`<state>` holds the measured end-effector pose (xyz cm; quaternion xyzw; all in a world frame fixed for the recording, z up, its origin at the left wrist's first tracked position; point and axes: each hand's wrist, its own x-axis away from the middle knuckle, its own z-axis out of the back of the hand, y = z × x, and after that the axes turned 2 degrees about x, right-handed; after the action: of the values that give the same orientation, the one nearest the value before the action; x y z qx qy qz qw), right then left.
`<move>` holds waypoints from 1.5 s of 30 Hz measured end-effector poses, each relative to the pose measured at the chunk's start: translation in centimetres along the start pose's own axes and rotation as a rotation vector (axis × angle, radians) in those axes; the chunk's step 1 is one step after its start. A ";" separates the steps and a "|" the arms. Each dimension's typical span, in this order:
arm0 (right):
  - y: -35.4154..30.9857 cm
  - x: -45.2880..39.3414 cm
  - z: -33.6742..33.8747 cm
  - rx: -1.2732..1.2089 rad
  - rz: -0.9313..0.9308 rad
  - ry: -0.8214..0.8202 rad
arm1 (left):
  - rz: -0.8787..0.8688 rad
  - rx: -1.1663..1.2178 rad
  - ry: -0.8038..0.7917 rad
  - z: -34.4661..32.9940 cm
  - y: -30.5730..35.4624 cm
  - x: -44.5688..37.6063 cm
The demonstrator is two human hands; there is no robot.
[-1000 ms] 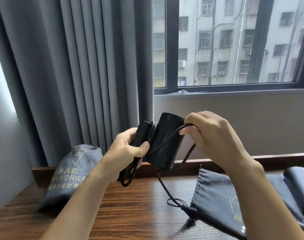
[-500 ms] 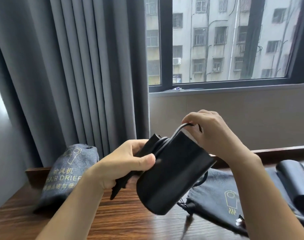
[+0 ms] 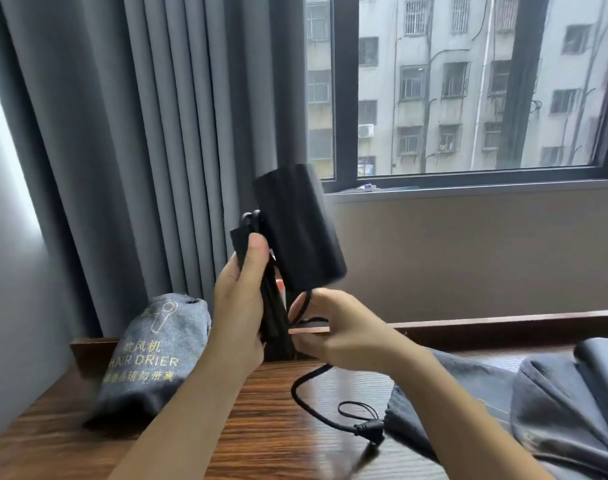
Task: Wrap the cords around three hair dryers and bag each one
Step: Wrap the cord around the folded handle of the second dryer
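Left hand (image 3: 241,306) grips the folded handle of the black hair dryer (image 3: 297,230), thumb pressed high on the handle over the turns of cord already laid there. Right hand (image 3: 333,332) pinches the cord (image 3: 304,382) just below the barrel, fingers curled round it.

Change noted: half a second ago the barrel lay tipped down toward the table with the right hand above it; a second ago it sat level between both hands. The barrel now stands upright, nose up, held above the table (image 3: 267,434), and the right hand has passed from over the dryer to under it. Judgement: one more turn of cord is being carried round the handle.

The free cord drops from the right hand, loops on the wood and ends at the plug (image 3: 370,428), which lies against the edge of an empty grey bag (image 3: 444,403) at near right. Judgement: a fair length is left to wind, so bagging of this unit is not yet due.

At left stands a filled grey bag (image 3: 153,355) printed HAIR DRIER. Further grey fabric (image 3: 572,403) lies at far right; contents cannot be told.
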<state>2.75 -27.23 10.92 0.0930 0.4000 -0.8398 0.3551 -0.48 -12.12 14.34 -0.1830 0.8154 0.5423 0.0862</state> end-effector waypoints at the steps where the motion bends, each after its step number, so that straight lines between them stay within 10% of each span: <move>1: -0.2 0.0 -0.8 -0.026 -0.004 -0.018 | -0.007 0.038 0.054 0.1 0.1 -0.3; 29: -2.1 3.4 7.1 -0.445 0.016 -0.753 | -0.347 -0.026 0.374 6.7 6.3 -3.1; 37: -0.7 1.1 2.0 0.133 -0.132 -0.670 | -0.283 0.025 0.240 4.9 4.9 -2.4; 45: -4.9 1.1 -0.7 -0.588 -0.208 -0.189 | -0.414 -0.273 0.241 2.1 2.1 -1.2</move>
<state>-1.42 -25.18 12.99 -0.1333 0.5980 -0.7251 0.3145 -0.36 -9.28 15.71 -0.4188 0.6844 0.5925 0.0721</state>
